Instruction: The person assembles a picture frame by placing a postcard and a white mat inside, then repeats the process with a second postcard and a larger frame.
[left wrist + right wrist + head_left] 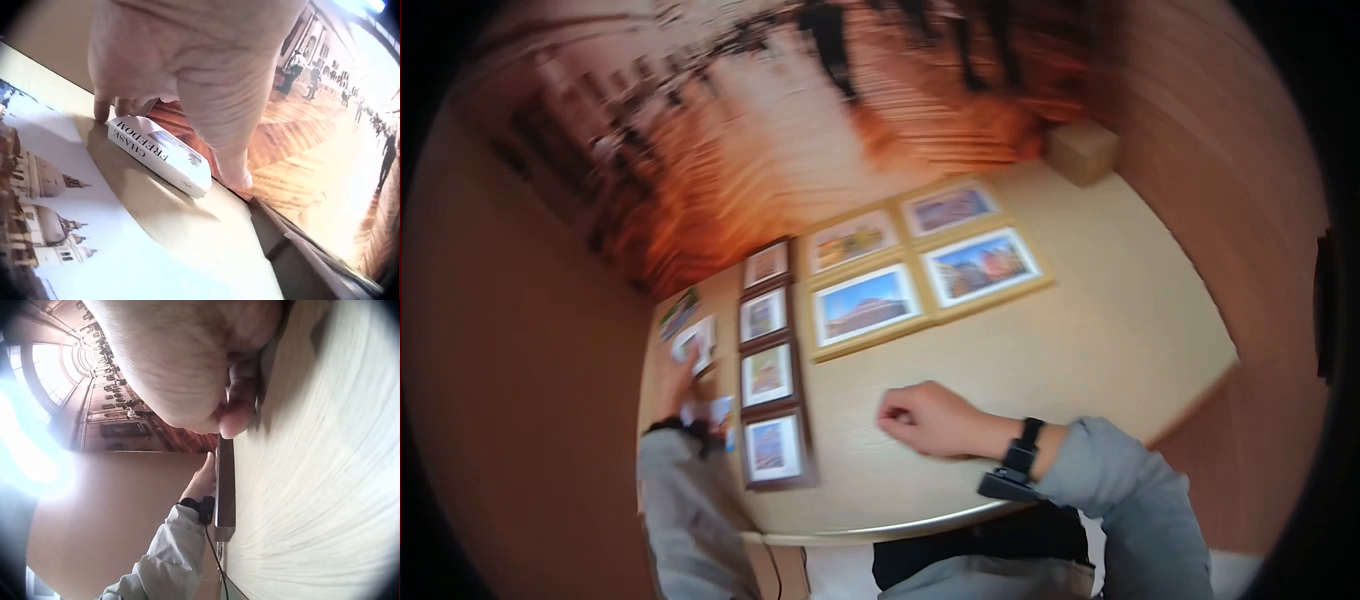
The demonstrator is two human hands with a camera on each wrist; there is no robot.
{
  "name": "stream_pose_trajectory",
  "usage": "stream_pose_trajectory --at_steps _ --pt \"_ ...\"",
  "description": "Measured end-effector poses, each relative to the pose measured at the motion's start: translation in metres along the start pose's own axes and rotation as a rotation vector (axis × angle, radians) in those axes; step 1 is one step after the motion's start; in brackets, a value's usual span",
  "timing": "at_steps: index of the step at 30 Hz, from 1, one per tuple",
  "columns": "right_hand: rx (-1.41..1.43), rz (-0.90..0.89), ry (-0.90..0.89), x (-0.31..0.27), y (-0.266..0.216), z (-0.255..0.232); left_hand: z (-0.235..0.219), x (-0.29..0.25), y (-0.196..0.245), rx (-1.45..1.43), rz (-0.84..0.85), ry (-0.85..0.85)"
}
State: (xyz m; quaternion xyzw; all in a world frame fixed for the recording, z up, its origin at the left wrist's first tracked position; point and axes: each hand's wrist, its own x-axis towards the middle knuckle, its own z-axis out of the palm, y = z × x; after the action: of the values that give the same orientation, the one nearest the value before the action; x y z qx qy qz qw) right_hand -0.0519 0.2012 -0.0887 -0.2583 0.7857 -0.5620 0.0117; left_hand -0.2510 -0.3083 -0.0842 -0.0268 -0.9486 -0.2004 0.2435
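At the table's left side, my left hand (683,372) reaches over a white book-shaped box (159,156) lettered CHASE FREEDOM. In the left wrist view its fingers come down at the far end of the box, and the thumb extends past the near end with a gap. A picture of domed buildings (50,225) lies in front of the box. My right hand (930,418) rests on the tabletop as a curled fist with nothing visible in it.
Several dark-framed pictures (768,374) form a column right of my left hand. Several yellow-framed pictures (868,303) make a block beyond my right hand. A cardboard-coloured box (1083,152) stands at the table's back right corner. A wall mural (800,130) rises behind.
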Motion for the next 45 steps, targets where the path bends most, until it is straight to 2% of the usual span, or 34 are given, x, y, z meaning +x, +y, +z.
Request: stream_pose_trajectory --at_steps 1,2,4,5,6,8,9,10,11,12,14,15,18,19,21,24,29,35,40,42,43,45 --pt "0.023 0.02 -0.008 0.0 -0.002 -0.002 -0.002 0.002 -0.006 0.124 -0.113 0.017" --pt "0.01 0.047 0.031 0.001 -0.009 -0.007 -0.012 0.001 0.017 0.007 -0.171 -0.038" --pt "0.159 0.247 -0.156 0.001 -0.024 -0.015 -0.035 -0.003 0.066 -0.217 -0.306 -0.131" --pt "0.151 0.252 -0.146 -0.001 -0.025 -0.017 -0.04 -0.009 0.081 -0.411 -0.321 -0.135" --pt "0.209 0.289 -0.155 0.0 -0.024 -0.015 -0.045 -0.019 0.105 -0.418 -0.32 -0.131" --pt "0.245 0.329 -0.198 0.001 -0.03 -0.022 -0.053 -0.042 0.181 -0.71 -0.116 -0.121" --pt "0.092 0.153 -0.139 0.001 -0.024 -0.03 -0.062 -0.064 0.236 -0.849 -0.137 -0.124" --pt "-0.05 -0.035 -0.086 0.001 -0.017 -0.04 -0.073 -0.085 0.288 -0.986 -0.131 -0.202" --pt "-0.136 -0.057 0.002 0.0 -0.017 -0.054 -0.055 -0.095 0.297 -1.053 -0.1 -0.224" --pt "-0.221 -0.077 0.095 0.0 -0.016 -0.071 -0.053 -0.107 0.324 -1.095 -0.134 -0.328" --pt "-0.275 0.013 0.272 -0.006 -0.007 -0.106 -0.027 -0.121 0.358 -1.222 -0.149 -0.424" --pt "-0.357 -0.012 0.317 -0.011 -0.003 -0.123 -0.014 -0.124 0.371 -1.265 -0.172 -0.448" --pt "-0.552 -0.08 0.386 -0.028 0.014 -0.161 0.039 -0.127 0.387 -1.333 -0.222 -0.39" --pt "-0.646 -0.117 0.411 -0.029 0.018 -0.166 0.048 -0.128 0.391 -1.342 -0.219 -0.357" --pt "-0.638 -0.078 0.413 -0.03 0.028 -0.172 0.057 -0.134 0.391 -1.227 -0.29 -0.337" --pt "-0.681 -0.051 0.39 -0.029 0.028 -0.176 0.077 -0.143 0.384 -1.167 -0.182 -0.334" --pt "-0.769 -0.082 0.315 -0.029 0.029 -0.168 0.072 -0.144 0.388 -1.049 -0.125 -0.296" --pt "-0.761 -0.106 0.363 -0.029 0.033 -0.166 0.075 -0.144 0.387 -0.941 -0.057 -0.248" --pt "-0.768 -0.022 0.307 -0.029 0.024 -0.167 0.074 -0.141 0.384 -0.816 -0.017 -0.208" --pt "-0.771 0.001 0.296 -0.027 0.022 -0.167 0.071 -0.139 0.389 -0.591 0.187 -0.085" --pt "-0.771 -0.003 0.302 -0.027 0.023 -0.167 0.072 -0.138 0.388 -0.593 0.188 -0.08" --pt "-0.774 -0.01 0.306 -0.026 0.023 -0.166 0.076 -0.138 0.383 -0.425 0.326 -0.111"
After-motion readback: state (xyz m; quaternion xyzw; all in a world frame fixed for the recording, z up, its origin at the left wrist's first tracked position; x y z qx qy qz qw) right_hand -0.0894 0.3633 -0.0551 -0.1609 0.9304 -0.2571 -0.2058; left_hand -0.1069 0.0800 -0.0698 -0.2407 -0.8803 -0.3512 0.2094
